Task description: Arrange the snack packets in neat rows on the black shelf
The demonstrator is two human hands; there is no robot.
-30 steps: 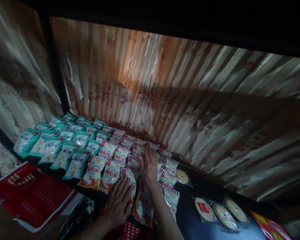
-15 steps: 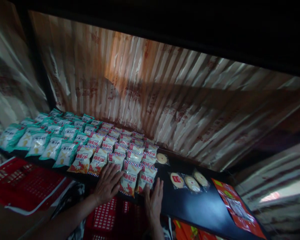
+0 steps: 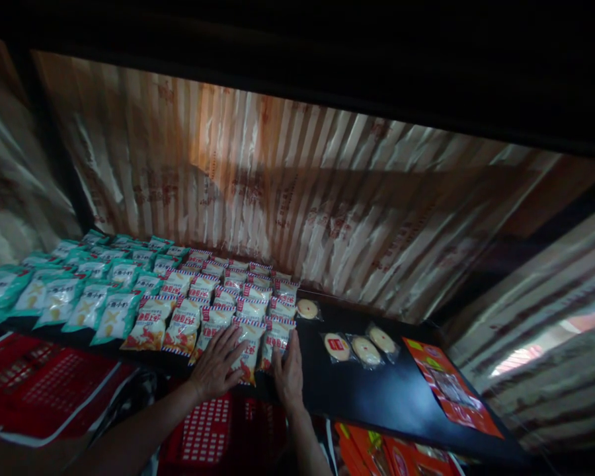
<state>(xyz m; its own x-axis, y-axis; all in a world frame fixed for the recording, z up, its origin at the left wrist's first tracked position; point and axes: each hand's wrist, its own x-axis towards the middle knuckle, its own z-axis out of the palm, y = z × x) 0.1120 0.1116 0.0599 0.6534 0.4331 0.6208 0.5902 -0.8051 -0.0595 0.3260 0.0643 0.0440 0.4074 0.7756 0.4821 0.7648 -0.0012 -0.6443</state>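
Several red-and-white snack bags [image 3: 183, 324] with striped top edges stand in rows on a black shelf [image 3: 347, 390]. My left hand [image 3: 219, 363] lies with fingers spread over the front bags, partly covering two of them. At the right end of the front row, my right hand [image 3: 289, 370] rests its outstretched fingers against the side of the last snack bag [image 3: 276, 338]. Neither hand is closed around a bag. To the left, teal snack bags [image 3: 119, 316] fill more rows.
Round wrapped crackers [image 3: 367, 352] lie right of the bags, another cracker [image 3: 308, 309] behind. An orange packet [image 3: 451, 383] is at the shelf's right end. Below are red baskets [image 3: 205, 430] and orange packets [image 3: 377, 456]. A corrugated, plastic-covered wall [image 3: 258, 172] stands behind; a dark beam [image 3: 327, 73] crosses above.
The view has shifted, so the shelf appears a little farther left. My right hand has moved up along the last bag, its fingers now against that bag's side. My left hand stays on the front bags.
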